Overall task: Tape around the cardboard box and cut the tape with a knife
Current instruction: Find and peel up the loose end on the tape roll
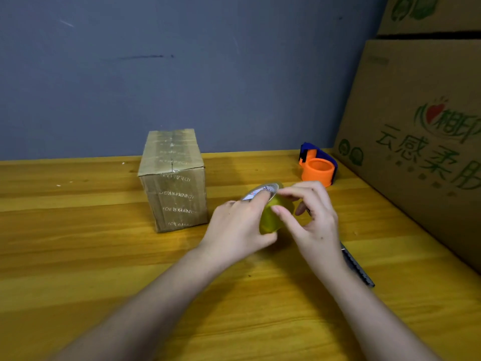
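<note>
Nearest us, both forearms reach over the wooden table (78,256): the left hand (239,227) clasps the yellowish tape roll (270,217), lifted with its core axis tilted up and away, while the right hand (312,217) pinches at its rim. The cardboard box (174,181) stands upright, left of the hands and apart. An orange tape dispenser (318,170) sits behind; a dark knife (358,267) lies partly under the right wrist.

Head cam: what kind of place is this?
Probably a packing or storeroom bench, not a home desk. Large printed cartons are stacked along the right, an orange tape dispenser sits on the wooden table, and both hands work a tape roll near a small taped box.
</note>
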